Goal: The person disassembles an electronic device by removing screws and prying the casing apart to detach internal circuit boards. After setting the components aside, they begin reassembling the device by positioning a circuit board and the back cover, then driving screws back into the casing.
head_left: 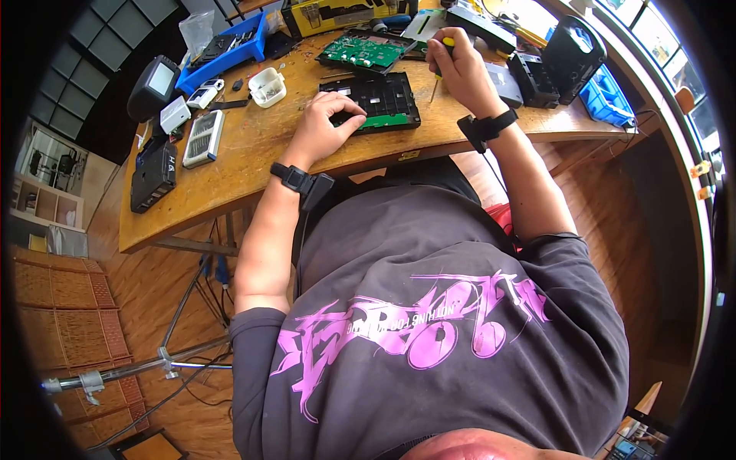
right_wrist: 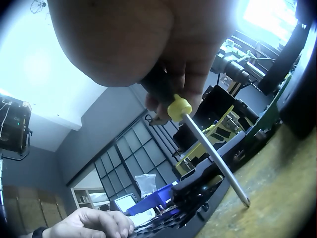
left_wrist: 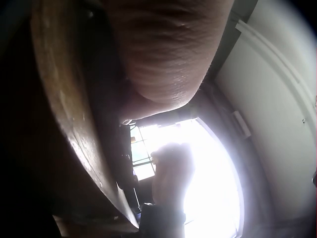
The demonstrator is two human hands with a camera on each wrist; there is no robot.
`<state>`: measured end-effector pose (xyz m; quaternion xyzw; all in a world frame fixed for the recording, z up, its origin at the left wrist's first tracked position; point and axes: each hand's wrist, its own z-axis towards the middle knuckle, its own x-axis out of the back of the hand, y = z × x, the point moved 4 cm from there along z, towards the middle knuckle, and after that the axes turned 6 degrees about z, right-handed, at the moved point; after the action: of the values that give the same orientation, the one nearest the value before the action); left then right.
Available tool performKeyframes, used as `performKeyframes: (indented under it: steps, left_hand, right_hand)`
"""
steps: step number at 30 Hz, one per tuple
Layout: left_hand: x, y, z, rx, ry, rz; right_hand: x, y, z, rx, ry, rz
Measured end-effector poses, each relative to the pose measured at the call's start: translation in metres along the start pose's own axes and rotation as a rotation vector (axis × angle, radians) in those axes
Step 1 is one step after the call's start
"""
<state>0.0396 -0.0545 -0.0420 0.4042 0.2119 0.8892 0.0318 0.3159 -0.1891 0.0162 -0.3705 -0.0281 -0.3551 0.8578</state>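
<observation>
A black plastic casing lies on the wooden table in front of the person, a narrow green circuit strip along its near edge. My left hand rests over the casing's left side, thumb near the strip and fingers loosely bent. Just right of the casing, my right hand grips a screwdriver by its black and yellow handle. Its metal shaft points down, the tip close to the tabletop in the right wrist view. Behind the casing sits a larger green circuit board.
On the left are a white open box, a blue tray of tools, a bit case and a black device. Black housings and a blue bin stand at right. A yellow-black toolbox is at the back.
</observation>
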Motion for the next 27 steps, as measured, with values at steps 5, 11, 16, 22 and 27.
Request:
performKeyframes:
  steps: [5,11,16,22,27]
  left_hand:
    - [0.003,-0.001,0.007,0.060,-0.088,0.058]
    - [0.005,0.013,0.009,-0.037,-0.116,0.178]
    - [0.004,0.016,0.007,-0.084,-0.060,0.188]
    - [0.000,0.017,0.005,-0.072,-0.036,0.177]
    - [0.002,0.023,0.004,-0.063,-0.016,0.145]
  right_hand:
    - [-0.003,0.009,0.004,-0.042,-0.052,0.010]
    - [-0.005,0.011,0.003,-0.079,-0.076,-0.009]
    - [-0.015,-0.027,0.002,0.032,-0.296,-0.014]
    - [-0.044,-0.037,-0.015,0.109,-0.620,-0.172]
    - [-0.058,-0.006,-0.022,0.049,-0.713,-0.226]
